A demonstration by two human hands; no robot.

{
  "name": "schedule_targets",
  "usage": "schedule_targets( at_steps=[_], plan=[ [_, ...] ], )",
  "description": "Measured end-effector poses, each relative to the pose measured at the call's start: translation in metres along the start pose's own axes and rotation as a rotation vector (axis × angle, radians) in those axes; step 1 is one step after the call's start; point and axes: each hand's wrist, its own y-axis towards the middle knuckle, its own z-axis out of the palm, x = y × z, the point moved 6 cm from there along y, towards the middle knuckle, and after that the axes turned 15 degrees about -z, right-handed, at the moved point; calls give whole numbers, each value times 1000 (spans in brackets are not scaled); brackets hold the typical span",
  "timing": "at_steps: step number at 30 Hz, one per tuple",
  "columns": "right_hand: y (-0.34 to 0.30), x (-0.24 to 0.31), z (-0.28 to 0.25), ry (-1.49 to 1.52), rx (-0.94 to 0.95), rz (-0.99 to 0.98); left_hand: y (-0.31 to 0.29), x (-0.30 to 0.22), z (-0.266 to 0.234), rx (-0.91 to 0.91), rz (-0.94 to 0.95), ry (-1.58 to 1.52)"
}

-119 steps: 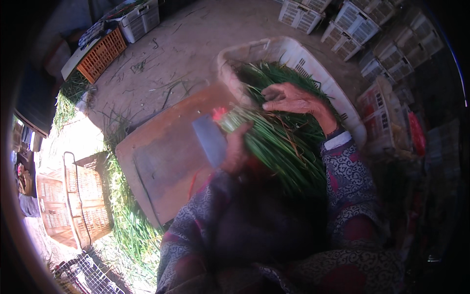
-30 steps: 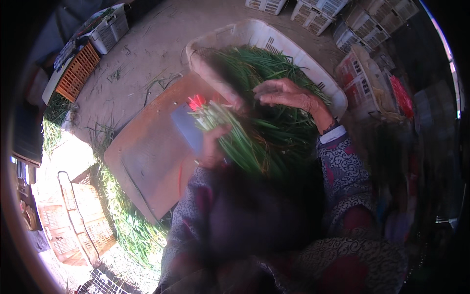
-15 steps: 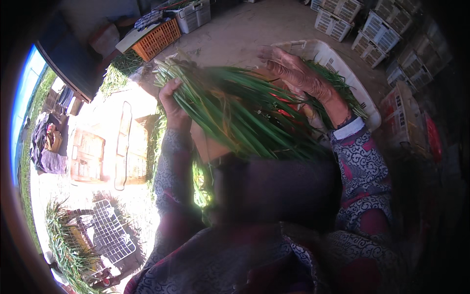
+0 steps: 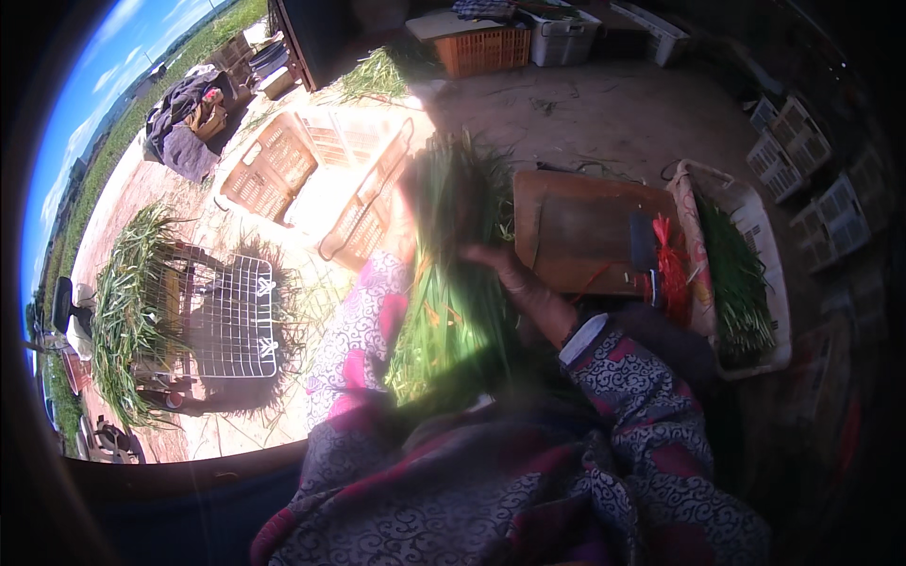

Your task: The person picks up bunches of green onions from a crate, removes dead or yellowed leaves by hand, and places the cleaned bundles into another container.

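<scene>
A bunch of long flat green chives (image 4: 453, 307) stands upright in front of my body, partly smeared by motion. My left hand (image 4: 402, 224), bright in the sunlight, is closed round the bunch's left side. On the opposite side my right hand (image 4: 528, 288) grips it lower down, thumb across the leaves; its other fingers are mostly hidden. Loose leaves hang below both hands toward my lap. To the right lies a brown board (image 4: 590, 226) with a dark flat blade (image 4: 643, 243) and a bundle of red ties (image 4: 671, 269) at its edge.
A white crate (image 4: 779, 311) at the right holds more chives (image 4: 731, 283). Sunlit crates (image 4: 274, 170) stand at the left, beyond a white wire rack (image 4: 231, 311) beside heaped greens (image 4: 132, 316). An orange crate (image 4: 486, 54) and a grey bin (image 4: 564, 40) are at the back.
The bunch has swung from lying across the board to upright at its left. My right hand has gone from open above the leaves to gripping them. My view has turned left.
</scene>
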Motion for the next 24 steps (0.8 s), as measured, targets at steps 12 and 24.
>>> schedule_targets(
  at_steps=[12,24],
  plan=[
    [26,-51,-22,-500,-254,-230,-126,117,-39,-28,-541,384],
    [12,-55,-152,-686,-87,104,-113,80,-155,-297,-439,615]
  ],
)
